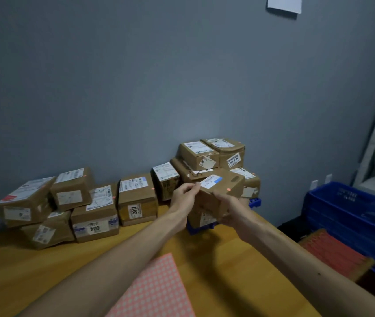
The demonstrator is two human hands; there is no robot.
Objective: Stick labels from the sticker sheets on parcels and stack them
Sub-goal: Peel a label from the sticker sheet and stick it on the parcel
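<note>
I hold a brown cardboard parcel (224, 189) in the air above the far part of the wooden table (33, 266). My left hand (183, 194) grips its left upper edge beside a white and blue label. My right hand (229, 212) grips it from below on the near side. A small orange dot sticker (228, 190) sits on the parcel's side. A pink sticker sheet (156, 291) with rows of round dots lies on the table near me. A stack of labelled parcels (211, 156) stands right behind the held one.
Several more brown parcels (95, 209) line the grey wall to the left. A blue base (199, 227) lies under the stack. Blue plastic crates (351, 216) stand on the right beside the table, with a red sheet (333, 250) in front of them.
</note>
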